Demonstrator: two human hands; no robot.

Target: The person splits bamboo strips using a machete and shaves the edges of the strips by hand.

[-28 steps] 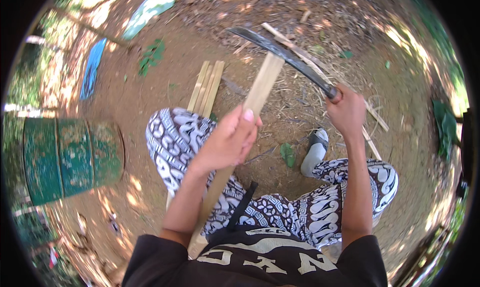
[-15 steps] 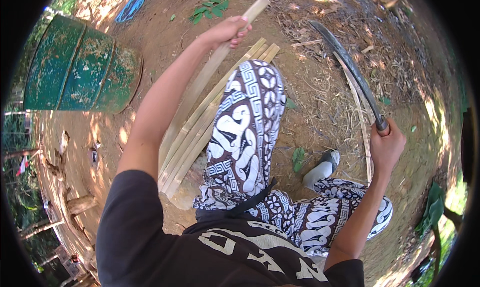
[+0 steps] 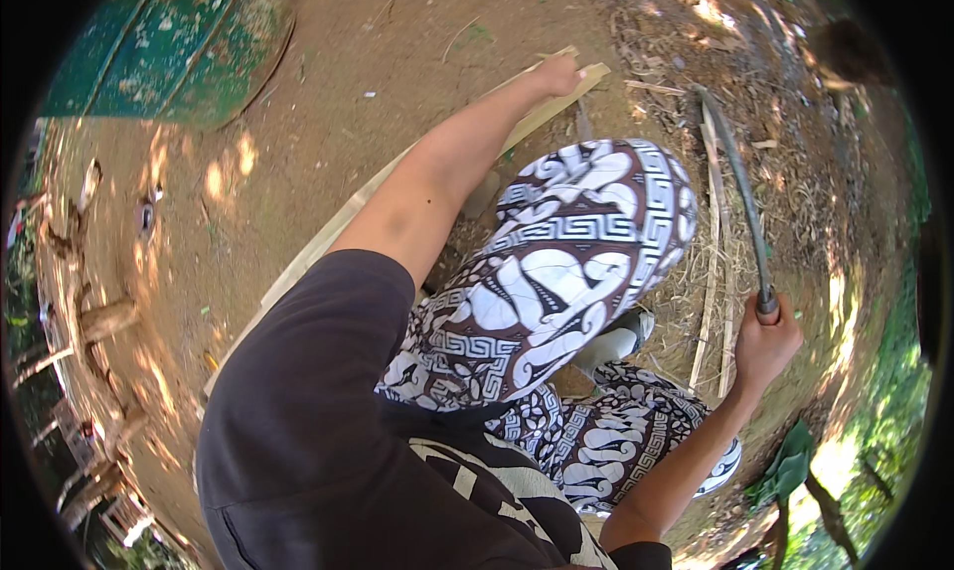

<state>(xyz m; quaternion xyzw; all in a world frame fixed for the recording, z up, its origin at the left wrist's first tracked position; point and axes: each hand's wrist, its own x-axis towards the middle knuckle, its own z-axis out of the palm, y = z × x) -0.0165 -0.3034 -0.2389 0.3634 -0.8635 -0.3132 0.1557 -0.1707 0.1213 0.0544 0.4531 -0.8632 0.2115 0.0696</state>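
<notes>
My left hand is closed around the far end of pale split bamboo slats. They run slantwise beneath my left forearm, which hides much of their length. How many slats lie within the grip cannot be made out. Out to the right, my right hand is wrapped round the handle of a machete. Its long, dark, slightly curved blade points away from me, low over the ground. My bent knee in patterned trousers rises between the two hands.
A rusty green metal drum lies at the far left. Thin bamboo strips and shavings litter the soil beside the machete. Rough wooden branches stand along the left edge. Green leaves hang at the lower right.
My view has turned, and the drum sits higher toward the corner. My left hand has shifted right along with the slats, which now lie left of my knee. The machete stays in my right hand.
</notes>
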